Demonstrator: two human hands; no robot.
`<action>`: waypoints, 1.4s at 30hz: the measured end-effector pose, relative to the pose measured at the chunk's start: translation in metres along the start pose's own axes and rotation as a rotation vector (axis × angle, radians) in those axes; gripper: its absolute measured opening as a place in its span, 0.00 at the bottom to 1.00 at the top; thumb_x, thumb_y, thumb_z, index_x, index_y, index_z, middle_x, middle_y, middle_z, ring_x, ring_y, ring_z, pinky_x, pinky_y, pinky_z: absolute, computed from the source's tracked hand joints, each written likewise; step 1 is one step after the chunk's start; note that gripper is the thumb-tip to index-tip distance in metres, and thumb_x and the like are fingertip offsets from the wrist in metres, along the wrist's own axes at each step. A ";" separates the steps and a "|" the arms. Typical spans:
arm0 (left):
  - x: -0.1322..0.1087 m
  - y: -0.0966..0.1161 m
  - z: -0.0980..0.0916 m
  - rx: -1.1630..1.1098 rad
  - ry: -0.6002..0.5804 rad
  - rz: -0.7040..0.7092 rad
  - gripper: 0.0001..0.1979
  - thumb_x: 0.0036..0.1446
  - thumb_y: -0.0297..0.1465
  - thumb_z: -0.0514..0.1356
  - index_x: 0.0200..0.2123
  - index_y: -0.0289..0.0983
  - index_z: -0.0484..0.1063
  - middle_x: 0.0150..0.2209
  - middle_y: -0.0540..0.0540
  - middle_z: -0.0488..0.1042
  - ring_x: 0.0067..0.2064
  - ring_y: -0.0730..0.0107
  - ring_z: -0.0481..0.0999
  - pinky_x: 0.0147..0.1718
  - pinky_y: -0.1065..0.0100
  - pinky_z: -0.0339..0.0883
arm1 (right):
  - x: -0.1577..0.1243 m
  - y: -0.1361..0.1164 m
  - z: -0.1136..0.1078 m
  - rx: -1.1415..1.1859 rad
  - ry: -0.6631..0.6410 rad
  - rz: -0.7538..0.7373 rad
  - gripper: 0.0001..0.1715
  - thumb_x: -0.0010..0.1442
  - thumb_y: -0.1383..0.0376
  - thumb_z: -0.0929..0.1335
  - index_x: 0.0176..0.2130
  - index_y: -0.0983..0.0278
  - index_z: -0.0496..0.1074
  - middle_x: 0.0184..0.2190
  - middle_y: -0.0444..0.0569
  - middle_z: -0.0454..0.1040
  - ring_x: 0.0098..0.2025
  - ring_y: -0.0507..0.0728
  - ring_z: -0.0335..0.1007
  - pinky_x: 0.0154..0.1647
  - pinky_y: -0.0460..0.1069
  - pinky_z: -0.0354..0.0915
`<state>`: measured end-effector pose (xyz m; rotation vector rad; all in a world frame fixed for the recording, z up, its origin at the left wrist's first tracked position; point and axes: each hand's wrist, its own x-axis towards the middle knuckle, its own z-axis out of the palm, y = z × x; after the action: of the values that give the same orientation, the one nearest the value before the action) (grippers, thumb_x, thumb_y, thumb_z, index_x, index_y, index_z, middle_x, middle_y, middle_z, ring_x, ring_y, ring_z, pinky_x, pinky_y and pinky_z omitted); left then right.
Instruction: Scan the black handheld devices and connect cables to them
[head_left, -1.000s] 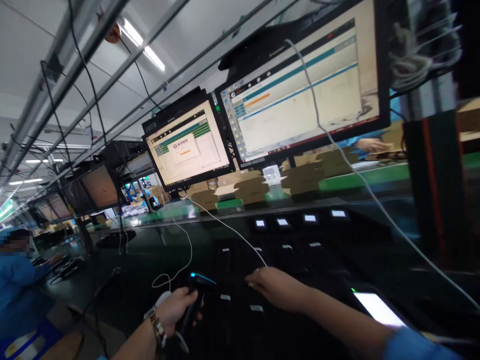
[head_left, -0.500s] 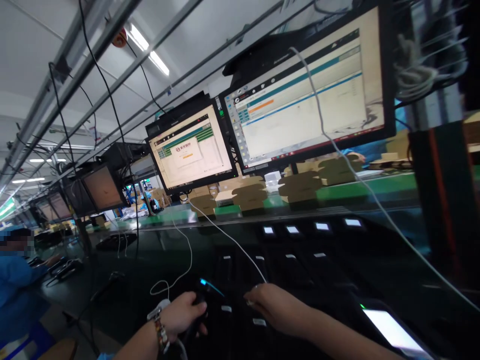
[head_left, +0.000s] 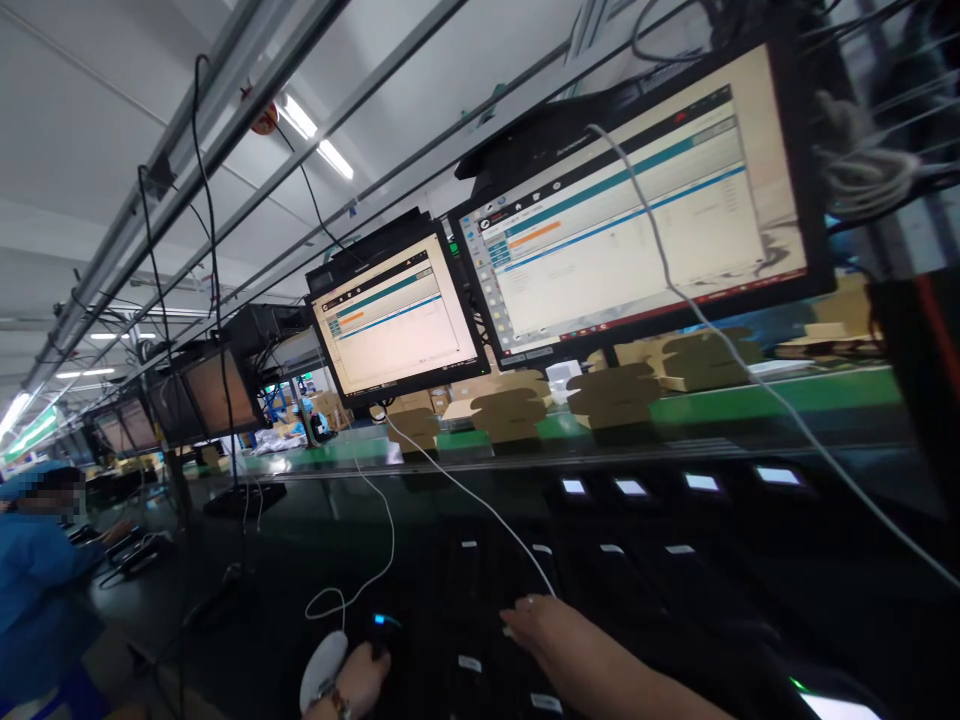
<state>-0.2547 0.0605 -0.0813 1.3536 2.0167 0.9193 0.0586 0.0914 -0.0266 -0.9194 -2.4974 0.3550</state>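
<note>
My left hand (head_left: 361,680) is closed round a dark handheld scanner, whose blue-lit head (head_left: 386,622) points away from me. Touching or close beside that wrist is a white computer mouse (head_left: 324,668) with a thin cord. My right hand (head_left: 551,632) hovers or rests over the dark bench, fingers curled together. A white cable (head_left: 480,503) runs down from the monitors to this hand. What the fingers hold is hidden. Around both hands lie several dark devices with white labels, one label (head_left: 470,663) between the hands. At the lower right a device with a lit screen (head_left: 836,706) shows partly.
Two lit monitors, a nearer one (head_left: 637,220) and a farther one (head_left: 397,325), hang over the bench. Several small lit screens (head_left: 701,483) line its back. Open cardboard boxes (head_left: 510,408) stand behind on a green surface. A person in blue (head_left: 45,570) works at left.
My left hand has moved down and left with the scanner, uncovering the mouse. The blue streak is gone. The farther monitor's pop-up has vanished. The view has shifted slightly.
</note>
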 end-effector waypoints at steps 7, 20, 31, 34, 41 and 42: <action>-0.025 0.008 0.038 0.189 0.048 0.238 0.14 0.44 0.42 0.66 0.26 0.39 0.68 0.35 0.34 0.69 0.48 0.34 0.66 0.51 0.42 0.53 | 0.003 0.008 0.001 -0.048 -0.049 0.035 0.17 0.60 0.76 0.61 0.32 0.66 0.76 0.33 0.51 0.77 0.37 0.57 0.74 0.38 0.48 0.66; -0.051 0.010 0.048 -0.396 -0.039 -0.075 0.16 0.34 0.36 0.71 0.27 0.37 0.73 0.32 0.43 0.72 0.40 0.52 0.72 0.43 0.55 0.64 | -0.013 -0.017 -0.007 0.020 -0.054 -0.029 0.16 0.61 0.75 0.61 0.34 0.62 0.76 0.32 0.47 0.76 0.35 0.55 0.73 0.35 0.47 0.64; -0.118 0.087 0.057 -1.783 -0.245 -0.556 0.24 0.66 0.41 0.45 0.33 0.31 0.73 0.22 0.47 0.68 0.19 0.80 0.64 0.17 0.80 0.61 | -0.016 -0.059 0.006 0.299 0.128 -0.097 0.16 0.64 0.71 0.60 0.42 0.64 0.76 0.35 0.50 0.77 0.38 0.55 0.73 0.40 0.47 0.67; -0.112 0.078 0.062 -1.652 -0.217 -0.534 0.19 0.65 0.34 0.48 0.34 0.29 0.75 0.30 0.39 0.76 0.27 0.73 0.73 0.25 0.75 0.69 | -0.011 -0.054 0.007 0.240 0.132 -0.035 0.15 0.62 0.73 0.62 0.39 0.63 0.77 0.34 0.49 0.77 0.37 0.56 0.74 0.40 0.47 0.67; -0.104 0.047 0.068 -1.269 -0.413 -0.190 0.27 0.23 0.44 0.76 0.25 0.34 0.72 0.21 0.46 0.74 0.14 0.82 0.61 0.12 0.79 0.52 | -0.011 -0.049 0.008 0.328 0.154 -0.023 0.13 0.62 0.71 0.63 0.39 0.62 0.78 0.35 0.47 0.78 0.38 0.55 0.74 0.41 0.46 0.66; -0.103 0.043 0.069 -1.237 -0.453 -0.168 0.29 0.24 0.47 0.76 0.25 0.35 0.71 0.19 0.47 0.73 0.13 0.82 0.60 0.11 0.79 0.48 | -0.012 -0.050 0.007 0.297 0.149 -0.039 0.14 0.63 0.71 0.63 0.39 0.63 0.77 0.36 0.48 0.78 0.38 0.56 0.74 0.42 0.47 0.66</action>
<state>-0.1429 -0.0085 -0.0848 0.5696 0.8426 1.2812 0.0356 0.0454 -0.0171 -0.7471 -2.2468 0.6029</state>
